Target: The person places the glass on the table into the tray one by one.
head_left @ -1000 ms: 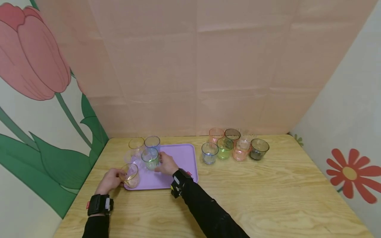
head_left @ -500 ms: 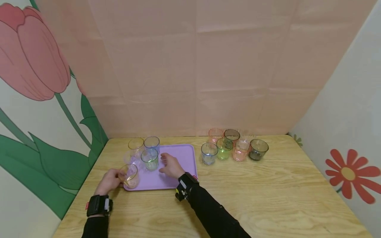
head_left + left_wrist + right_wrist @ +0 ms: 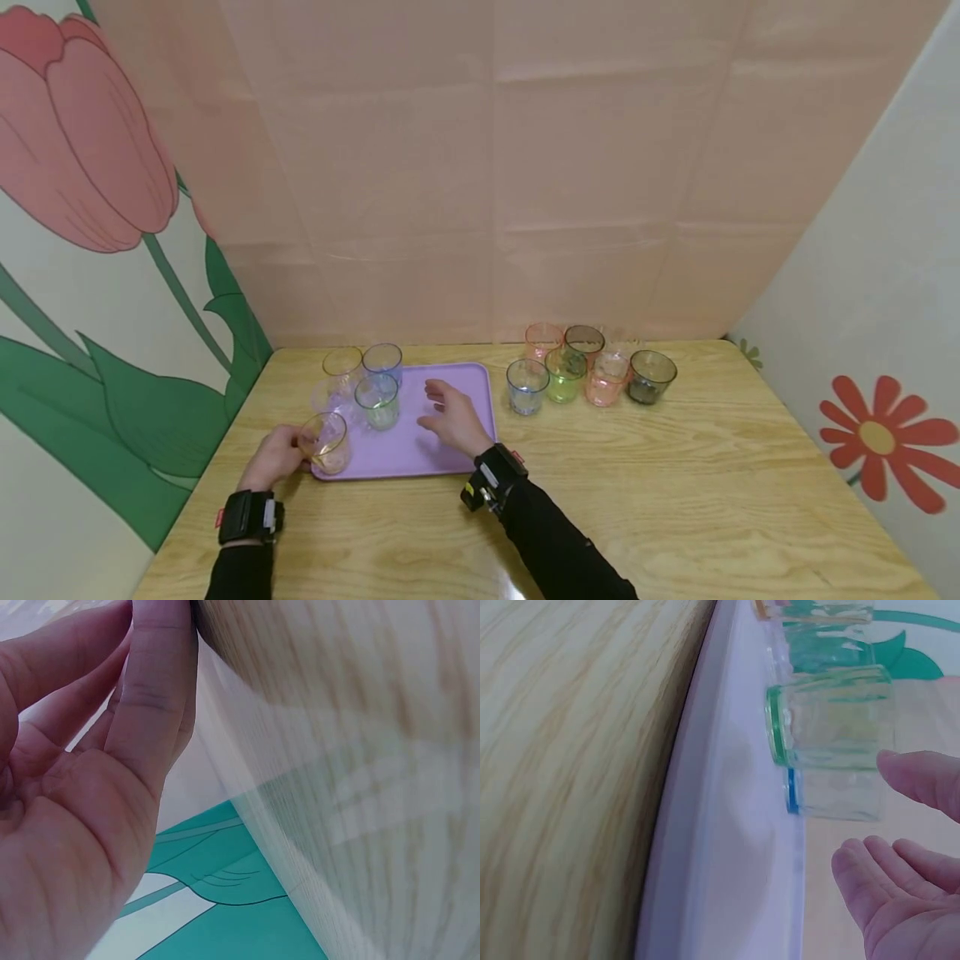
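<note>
My left hand (image 3: 273,457) has its fingertips at the left side of a yellow-rimmed glass (image 3: 332,448), pinching it at the near left corner of a lilac tray (image 3: 457,387). In the left wrist view thumb and fingers (image 3: 150,705) close together at the top edge. My right hand (image 3: 456,421) is over the tray's right part, fingers apart and holding nothing. To its left stands a pale green glass (image 3: 379,407); in the right wrist view a gap separates the fingers (image 3: 847,862) from the green glass (image 3: 832,720). Behind stand a blue glass (image 3: 384,362) and another yellow-rimmed glass (image 3: 342,364).
Right of the tray, several tinted glasses stand grouped on the wooden table (image 3: 675,500), among them a clear blue one (image 3: 527,387), a green one (image 3: 566,379), a pink one (image 3: 606,387) and a smoky grey one (image 3: 651,379). A pinkish wall covering (image 3: 487,167) rises behind.
My right hand has let go of the pale green glass and drawn back to the right, its fingers spreading. The glass stays on the tray. My left hand has barely moved.
</note>
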### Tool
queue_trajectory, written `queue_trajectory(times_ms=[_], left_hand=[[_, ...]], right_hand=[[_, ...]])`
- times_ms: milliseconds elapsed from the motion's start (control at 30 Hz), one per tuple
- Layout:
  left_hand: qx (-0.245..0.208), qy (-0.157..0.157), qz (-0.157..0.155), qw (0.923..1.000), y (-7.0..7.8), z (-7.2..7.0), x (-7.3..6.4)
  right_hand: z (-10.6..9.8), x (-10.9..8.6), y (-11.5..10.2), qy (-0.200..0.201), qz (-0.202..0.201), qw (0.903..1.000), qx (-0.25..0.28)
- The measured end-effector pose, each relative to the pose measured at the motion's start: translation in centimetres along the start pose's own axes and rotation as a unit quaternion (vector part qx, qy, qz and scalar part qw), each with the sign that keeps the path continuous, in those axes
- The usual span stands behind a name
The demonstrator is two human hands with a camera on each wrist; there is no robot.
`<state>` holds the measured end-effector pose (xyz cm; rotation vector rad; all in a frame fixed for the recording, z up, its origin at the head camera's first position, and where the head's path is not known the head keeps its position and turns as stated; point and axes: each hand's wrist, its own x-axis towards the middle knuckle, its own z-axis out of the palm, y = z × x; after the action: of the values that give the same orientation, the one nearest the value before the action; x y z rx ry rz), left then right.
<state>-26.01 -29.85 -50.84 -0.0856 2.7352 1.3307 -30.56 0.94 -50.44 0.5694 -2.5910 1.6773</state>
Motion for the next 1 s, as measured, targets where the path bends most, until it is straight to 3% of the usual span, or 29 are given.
queue_trajectory(times_ms=[367,700,933,1000], left_hand=[[-0.01,0.0,0.012,0.9999,-0.2,-0.1,-0.1],[-0.021,0.001,0.022,0.9995,-0.4,0.2,-0.2],[-0.017,-0.001,0.017,0.9997,-0.2,0.0,-0.2],[-0.021,-0.002,0.015,0.9997,-0.1,-0.1,-0.1]], right_hand=[[-2.4,-1.1,0.4,0.04,-0.006,0.9986,0.035],[-4.8,-2.4,1.8,0.099,-0.049,0.9916,0.067],[-7.1,-4.8,-1.8,0.152,-0.048,0.9832,0.089],[-7.3,-4.7,-1.2,0.167,-0.049,0.9797,0.099]])
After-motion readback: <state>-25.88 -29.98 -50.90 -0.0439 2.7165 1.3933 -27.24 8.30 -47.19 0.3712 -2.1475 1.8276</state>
